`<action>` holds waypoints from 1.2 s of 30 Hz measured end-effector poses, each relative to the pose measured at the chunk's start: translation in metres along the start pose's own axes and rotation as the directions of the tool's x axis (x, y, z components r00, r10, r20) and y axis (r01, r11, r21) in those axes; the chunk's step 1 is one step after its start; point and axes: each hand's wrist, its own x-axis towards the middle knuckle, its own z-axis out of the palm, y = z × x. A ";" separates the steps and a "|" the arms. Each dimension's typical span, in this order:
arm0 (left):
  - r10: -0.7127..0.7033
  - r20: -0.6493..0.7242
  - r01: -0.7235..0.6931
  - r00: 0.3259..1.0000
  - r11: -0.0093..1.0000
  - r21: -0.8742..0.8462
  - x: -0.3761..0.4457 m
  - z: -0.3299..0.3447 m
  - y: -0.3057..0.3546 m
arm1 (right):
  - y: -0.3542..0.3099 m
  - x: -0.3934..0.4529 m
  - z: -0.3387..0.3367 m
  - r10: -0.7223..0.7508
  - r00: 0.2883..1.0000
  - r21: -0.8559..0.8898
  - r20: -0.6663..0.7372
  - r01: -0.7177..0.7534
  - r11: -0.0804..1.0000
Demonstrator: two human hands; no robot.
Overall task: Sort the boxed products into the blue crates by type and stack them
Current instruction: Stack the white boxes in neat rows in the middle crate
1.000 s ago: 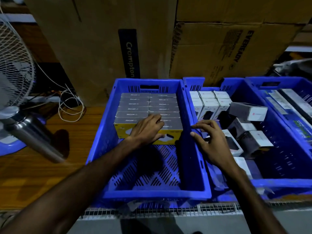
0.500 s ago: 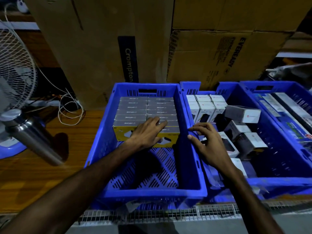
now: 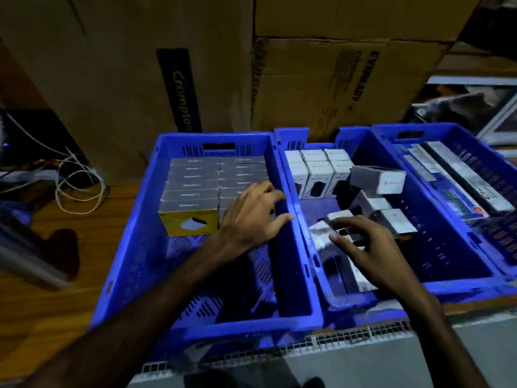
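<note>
Three blue crates stand side by side. The left crate point(image 3: 134, 247) holds two neat rows of grey-topped, yellow-fronted boxes point(image 3: 193, 191) at its far end. My left hand point(image 3: 253, 217) lies on the right row of those boxes, fingers spread, thumb by the crate's right wall. The middle crate point(image 3: 461, 253) has upright white boxes point(image 3: 316, 175) lined at the back and loose white boxes point(image 3: 377, 179) tumbled in its centre. My right hand point(image 3: 363, 245) hovers over a loose white box point(image 3: 340, 217) near the front left of that crate, fingers spread, touching it.
The right crate point(image 3: 492, 152) holds long flat packs. Big cardboard cartons point(image 3: 321, 88) stand behind the crates. White cables point(image 3: 75, 186) lie on the wooden tabletop at left, with a blurred metal bottle point(image 3: 25, 261) near the left edge. A wire-mesh edge point(image 3: 307, 343) runs along the front.
My right hand moved from the dividing crate wall down into the middle crate onto a loose white box. My left hand slid right along the stacked boxes. The view shifted left.
</note>
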 end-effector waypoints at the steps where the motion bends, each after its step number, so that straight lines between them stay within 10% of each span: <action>1: 0.017 -0.012 -0.017 1.000 0.999 -0.041 0.003 0.003 0.006 | 0.002 -0.001 -0.009 0.018 1.000 -0.009 -0.009 -0.018 1.000; 11: 0.100 0.036 -0.086 0.994 0.958 -0.275 0.068 0.043 0.071 | 0.043 0.113 -0.133 0.031 0.999 -0.311 -0.011 -0.033 0.950; 19: -0.022 0.083 0.041 0.996 0.971 -0.236 0.090 0.079 0.074 | 0.094 0.223 -0.114 0.210 0.881 -0.585 0.424 0.089 0.806; 36: -0.032 0.204 0.048 0.978 0.996 -0.075 0.082 0.084 0.070 | 0.100 0.136 -0.121 0.262 0.765 -0.624 0.588 0.223 0.749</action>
